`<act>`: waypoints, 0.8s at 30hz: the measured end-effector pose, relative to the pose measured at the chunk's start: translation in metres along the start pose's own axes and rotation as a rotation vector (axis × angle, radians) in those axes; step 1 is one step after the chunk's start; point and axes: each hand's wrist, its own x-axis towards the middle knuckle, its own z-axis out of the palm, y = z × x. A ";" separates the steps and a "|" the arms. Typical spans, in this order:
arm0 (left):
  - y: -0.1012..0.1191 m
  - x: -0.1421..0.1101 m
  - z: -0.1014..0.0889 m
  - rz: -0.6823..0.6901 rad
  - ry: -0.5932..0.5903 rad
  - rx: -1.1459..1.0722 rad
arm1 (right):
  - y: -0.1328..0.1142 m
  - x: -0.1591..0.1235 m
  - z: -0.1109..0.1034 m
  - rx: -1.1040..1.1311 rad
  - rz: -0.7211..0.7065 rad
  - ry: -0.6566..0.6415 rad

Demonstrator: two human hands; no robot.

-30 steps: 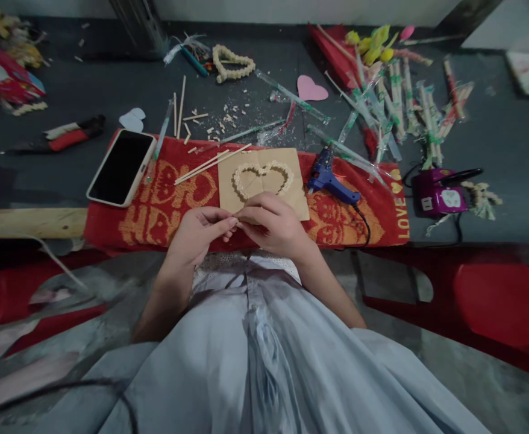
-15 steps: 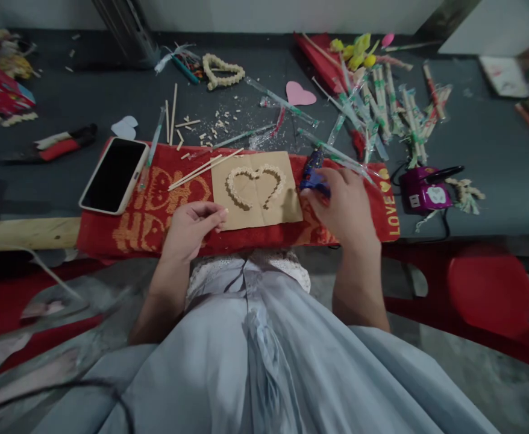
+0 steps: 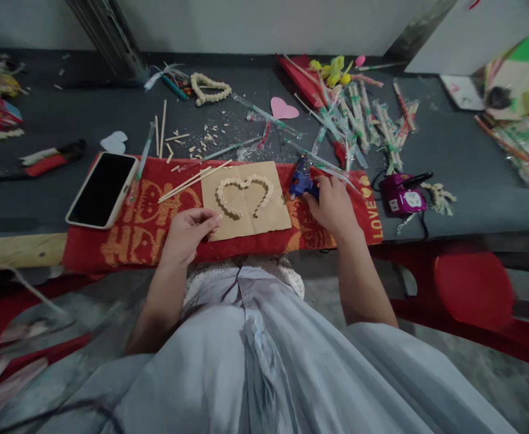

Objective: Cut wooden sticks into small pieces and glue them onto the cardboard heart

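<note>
A brown card (image 3: 271, 212) lies on a red towel (image 3: 124, 244) at the table's near edge. On the card is a heart outline made of small pale stick pieces (image 3: 243, 194). My left hand (image 3: 187, 234) rests at the card's lower left corner, its fingers pinched on something I cannot make out. My right hand (image 3: 332, 206) is closed around the handle of a blue glue gun (image 3: 299, 181), which lies on the towel just right of the card.
A phone (image 3: 102, 189) lies on the towel's left end, with loose sticks (image 3: 192, 179) beside the card. Behind are a second stick heart (image 3: 209, 88), a pink paper heart (image 3: 283, 109), wrapped chopsticks (image 3: 373, 123) and a purple device (image 3: 400, 194). Red stools (image 3: 472, 289) stand below.
My right hand left my left hand, moved right and took hold of the glue gun. My left hand stayed by the card. The view shifted slightly.
</note>
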 end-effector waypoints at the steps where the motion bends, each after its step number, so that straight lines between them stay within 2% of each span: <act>1: -0.001 0.001 0.000 -0.010 0.004 -0.001 | 0.004 0.000 0.003 0.060 0.002 0.048; 4: -0.003 0.003 -0.001 -0.037 0.013 -0.018 | 0.016 0.001 0.009 0.302 0.042 0.187; 8: -0.003 0.004 -0.001 -0.031 0.017 -0.021 | 0.028 0.004 0.010 0.805 0.280 0.318; 10: -0.003 0.005 -0.001 -0.030 0.014 -0.022 | 0.031 0.005 0.004 1.088 0.390 0.306; 13: -0.003 0.004 -0.001 -0.033 0.016 -0.020 | 0.033 0.005 -0.010 1.376 0.449 0.134; 17: -0.001 0.003 -0.001 -0.036 0.017 -0.014 | 0.034 0.001 -0.027 1.501 0.473 -0.205; 20: 0.001 0.003 0.000 -0.036 0.028 -0.027 | 0.026 -0.007 -0.031 1.519 0.487 -0.205; 24: 0.006 0.002 0.003 -0.024 0.041 -0.086 | -0.001 -0.021 -0.030 1.414 0.440 -0.115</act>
